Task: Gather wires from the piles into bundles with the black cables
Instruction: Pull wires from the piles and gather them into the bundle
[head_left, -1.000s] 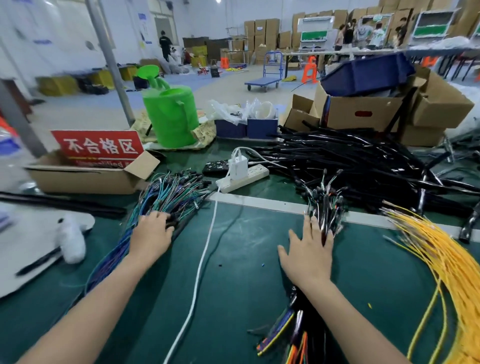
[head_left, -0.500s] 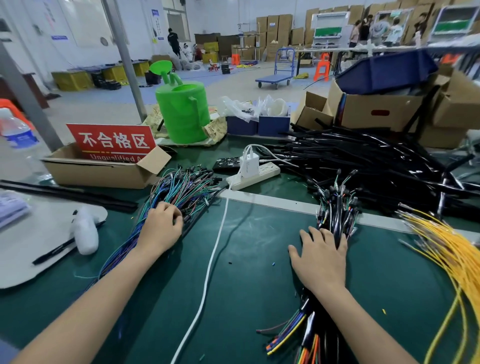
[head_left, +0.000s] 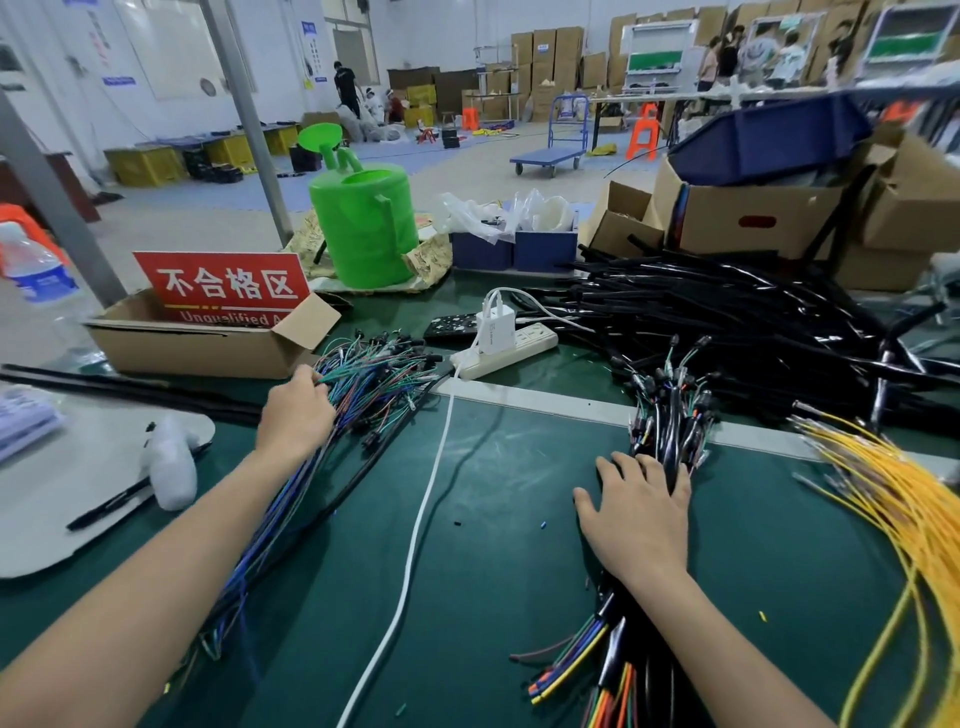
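1. Left hand (head_left: 296, 415) is pinching strands in the thin blue-and-green wire pile (head_left: 374, 374) by the green mat's (head_left: 493, 519) far edge; pulling few lengthwise should avoid tangles.
2. Right hand (head_left: 641, 512), spread, is pressing the black-sleeved connector bundle (head_left: 670, 410) mid-mat.

A single wide-angle camera, worn on the person's head, is looking forward and down across a green-topped table (head_left: 509, 519) from its near edge. It is sitting close above the work. Both forearms are running up from the bottom corners, the left hand (head_left: 296, 415) gripping at the coloured wires (head_left: 374, 374) left of centre and the right hand (head_left: 639, 519) lying flat right of centre. The lens is bowing the scene toward its edges, and the grey post (head_left: 244, 119) at upper left is leaning. Past the black cables (head_left: 727, 322) piled at the table's far side, the view is taking in the warehouse floor (head_left: 467, 176) and stacked cartons (head_left: 545, 52), distant and small.
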